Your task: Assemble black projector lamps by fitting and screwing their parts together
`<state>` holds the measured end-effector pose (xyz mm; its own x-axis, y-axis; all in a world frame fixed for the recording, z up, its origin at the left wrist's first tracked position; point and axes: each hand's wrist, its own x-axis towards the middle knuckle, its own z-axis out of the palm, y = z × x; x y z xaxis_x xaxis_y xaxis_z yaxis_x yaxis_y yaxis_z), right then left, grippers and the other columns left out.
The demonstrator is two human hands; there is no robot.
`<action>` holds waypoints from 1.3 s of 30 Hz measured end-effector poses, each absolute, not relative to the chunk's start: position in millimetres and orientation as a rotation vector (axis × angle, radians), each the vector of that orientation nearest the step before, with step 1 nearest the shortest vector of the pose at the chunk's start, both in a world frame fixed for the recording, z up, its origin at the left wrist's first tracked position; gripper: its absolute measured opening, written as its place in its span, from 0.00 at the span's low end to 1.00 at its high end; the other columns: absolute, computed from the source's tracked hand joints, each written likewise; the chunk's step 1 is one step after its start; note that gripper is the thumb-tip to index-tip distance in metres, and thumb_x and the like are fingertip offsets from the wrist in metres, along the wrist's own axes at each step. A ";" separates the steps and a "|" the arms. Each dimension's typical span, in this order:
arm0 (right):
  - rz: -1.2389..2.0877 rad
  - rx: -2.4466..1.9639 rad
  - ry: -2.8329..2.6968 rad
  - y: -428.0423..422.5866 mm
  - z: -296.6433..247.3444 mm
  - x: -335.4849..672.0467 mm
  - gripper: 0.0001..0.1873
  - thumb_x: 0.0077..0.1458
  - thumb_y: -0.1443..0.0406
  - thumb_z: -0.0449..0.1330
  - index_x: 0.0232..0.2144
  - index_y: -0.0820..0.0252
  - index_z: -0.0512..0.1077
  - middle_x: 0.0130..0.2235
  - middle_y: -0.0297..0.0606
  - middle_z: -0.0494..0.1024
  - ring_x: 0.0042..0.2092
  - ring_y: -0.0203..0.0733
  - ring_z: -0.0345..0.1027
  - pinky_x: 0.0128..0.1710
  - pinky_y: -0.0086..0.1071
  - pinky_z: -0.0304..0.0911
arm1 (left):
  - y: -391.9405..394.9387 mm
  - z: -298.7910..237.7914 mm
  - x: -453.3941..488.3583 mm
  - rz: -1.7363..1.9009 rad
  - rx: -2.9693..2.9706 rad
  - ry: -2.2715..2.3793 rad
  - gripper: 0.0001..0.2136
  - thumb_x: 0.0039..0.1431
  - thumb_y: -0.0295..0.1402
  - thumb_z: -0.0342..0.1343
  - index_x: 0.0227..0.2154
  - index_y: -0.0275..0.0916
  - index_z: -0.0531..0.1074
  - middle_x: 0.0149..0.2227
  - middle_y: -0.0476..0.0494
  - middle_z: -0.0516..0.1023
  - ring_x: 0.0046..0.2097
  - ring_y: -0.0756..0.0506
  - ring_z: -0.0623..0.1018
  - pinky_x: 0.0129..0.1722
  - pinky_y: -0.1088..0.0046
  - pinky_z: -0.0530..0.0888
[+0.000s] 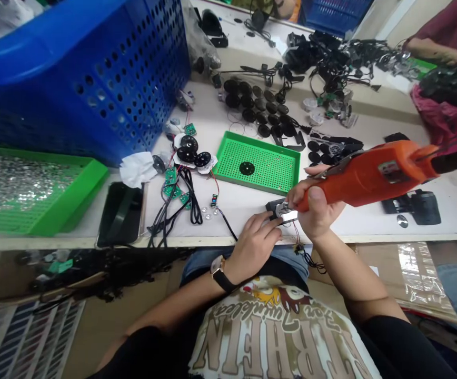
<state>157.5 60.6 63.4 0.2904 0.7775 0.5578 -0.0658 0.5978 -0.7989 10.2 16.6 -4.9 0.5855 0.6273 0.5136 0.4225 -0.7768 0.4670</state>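
My right hand [318,209] is wrapped round an orange electric screwdriver [370,173], which slants down to the left. Its tip meets a small black plastic housing [271,207] with a white piece [289,215] in it, at the front of the table. From the left, my left hand [255,245] steadies this housing, fingertips pressed on its near side. Thin wires run from the housing down to a small circuit part [298,248] hanging at the table edge. Just behind lies a green perforated tray [232,179] with a black disc [247,168] and scattered screws.
A large blue crate [133,68] and a green tray of screws [55,216] stand at left, near a phone [121,216]. Circuit boards [171,176] and cables [191,195] lie beside them. Several black discs [248,100] sit farther back. A co-worker's arm [434,51] shows top right.
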 end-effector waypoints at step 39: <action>0.564 -0.823 -1.098 64.2 46.5 194.0 0.12 0.61 0.54 0.64 0.40 0.53 0.71 0.21 0.23 0.67 0.18 0.31 0.63 0.19 0.28 0.64 | 27.5 -19.9 29.2 0.904 2.563 0.751 0.06 0.72 0.25 0.51 0.46 0.36 0.72 0.67 0.31 0.71 0.74 0.37 0.63 0.71 0.44 0.67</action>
<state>194.0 64.2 46.5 0.3684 0.7533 0.5448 -0.0037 0.5872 -0.8094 29.2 27.5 -19.9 0.6615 0.5734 0.4833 0.3703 -0.8102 0.4544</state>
